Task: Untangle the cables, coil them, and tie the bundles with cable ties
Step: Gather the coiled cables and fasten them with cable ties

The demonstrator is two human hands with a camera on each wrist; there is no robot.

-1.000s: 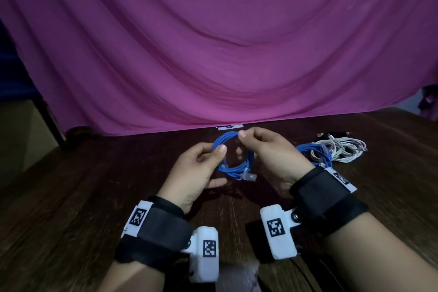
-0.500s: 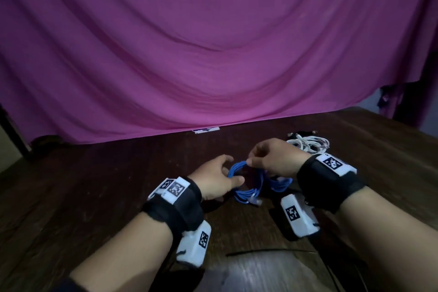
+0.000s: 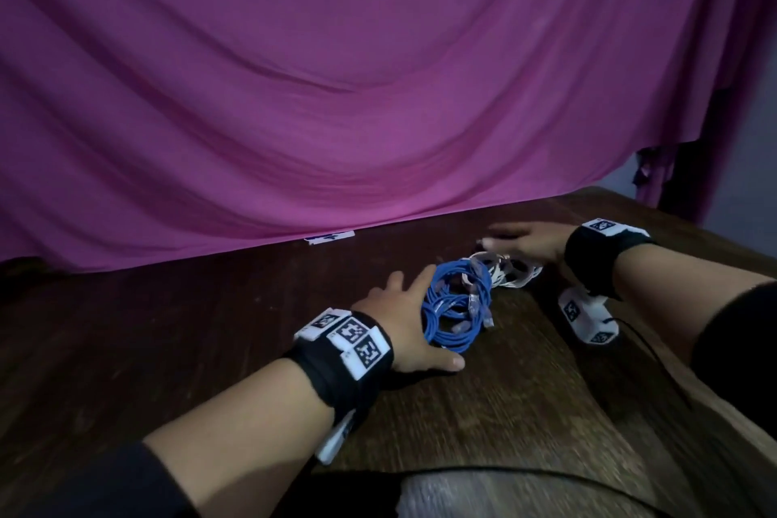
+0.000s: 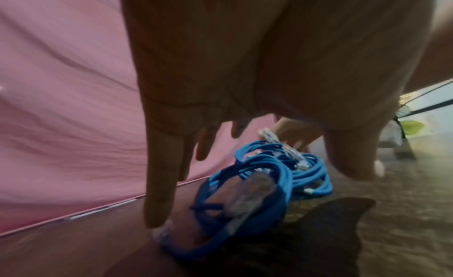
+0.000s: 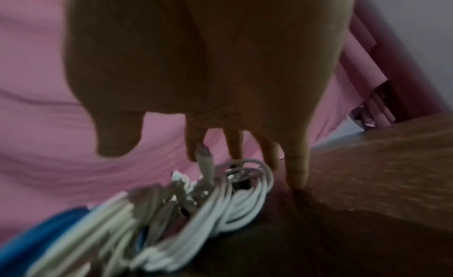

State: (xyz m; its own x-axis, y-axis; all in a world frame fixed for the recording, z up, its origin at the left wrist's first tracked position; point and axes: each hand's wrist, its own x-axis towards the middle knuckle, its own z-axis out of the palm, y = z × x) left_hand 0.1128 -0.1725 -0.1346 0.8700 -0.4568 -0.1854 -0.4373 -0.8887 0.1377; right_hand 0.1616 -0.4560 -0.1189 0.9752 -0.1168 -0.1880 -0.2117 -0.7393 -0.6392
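Coiled blue cables (image 3: 456, 307) with clear plugs lie in a heap on the dark wooden table (image 3: 210, 328). My left hand (image 3: 410, 309) lies flat and open against their left side, its thumb along the near edge. In the left wrist view the blue cables (image 4: 264, 184) sit under the spread fingers (image 4: 159, 184), and nothing is gripped. A pile of white cables (image 3: 504, 271) touches the blue heap on its far right. My right hand (image 3: 529, 242) hovers open just above that pile. The right wrist view shows straight fingers (image 5: 296, 165) over the white cables (image 5: 220, 213).
A pink curtain (image 3: 378, 97) hangs along the table's back edge, with a small white label (image 3: 330, 237) at its foot. A thin black wire (image 3: 462, 471) runs across the near table. The table's right edge (image 3: 672, 219) is close to my right forearm.
Both hands have let go of the blue coil, which now lies on the table. My right hand has moved right over the white cables, and my left hand has flattened beside the blue heap.
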